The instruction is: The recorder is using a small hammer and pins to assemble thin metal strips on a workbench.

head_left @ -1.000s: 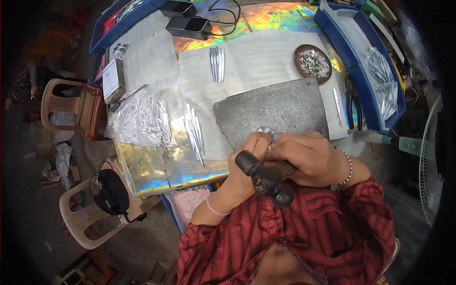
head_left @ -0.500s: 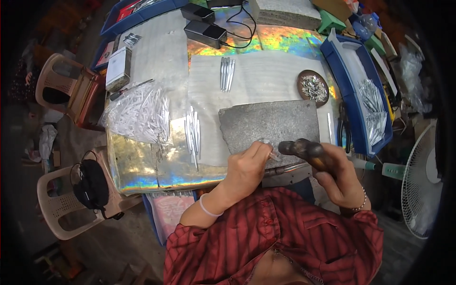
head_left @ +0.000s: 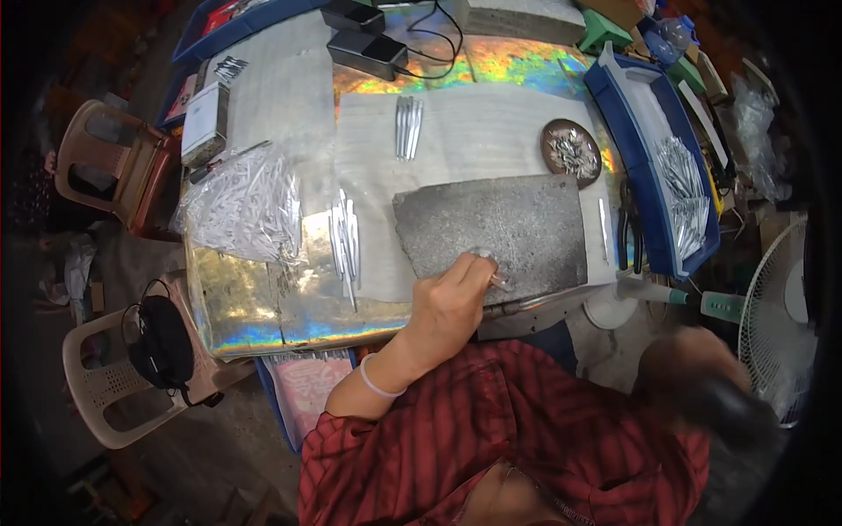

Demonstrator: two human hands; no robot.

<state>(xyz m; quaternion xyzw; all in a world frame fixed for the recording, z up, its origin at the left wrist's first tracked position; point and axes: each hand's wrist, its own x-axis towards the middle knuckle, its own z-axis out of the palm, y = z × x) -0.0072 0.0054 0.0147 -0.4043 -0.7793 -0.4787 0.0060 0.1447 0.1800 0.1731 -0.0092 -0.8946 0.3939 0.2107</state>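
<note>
My left hand (head_left: 449, 302) is closed in a pinch at the near edge of a grey stone slab (head_left: 500, 223). A small clear, shiny piece (head_left: 500, 280) pokes out from its fingertips; its kind is too small to make out. Off the table at the lower right, my right hand (head_left: 688, 364) grips a hammer (head_left: 737, 416), both smeared by motion. Beyond the slab lies a short row of slim silvery metal strips (head_left: 409, 128), and left of it another bundle of long strips (head_left: 346, 245). A round brown dish (head_left: 570, 153) of small silvery pieces stands at the slab's far right corner.
A clear bag of white slivers (head_left: 246, 206) lies on the left. Along the right side runs a blue bin (head_left: 653, 162) holding silvery strips, with black-handled pliers (head_left: 627, 228) beside it. Black power adapters (head_left: 367, 54) sit at the back; a fan (head_left: 781, 324) stands right.
My right hand has swung the hammer from above the slab out to the lower right, away from the table. My left hand keeps its pinch on the slab; the view shifted slightly.
</note>
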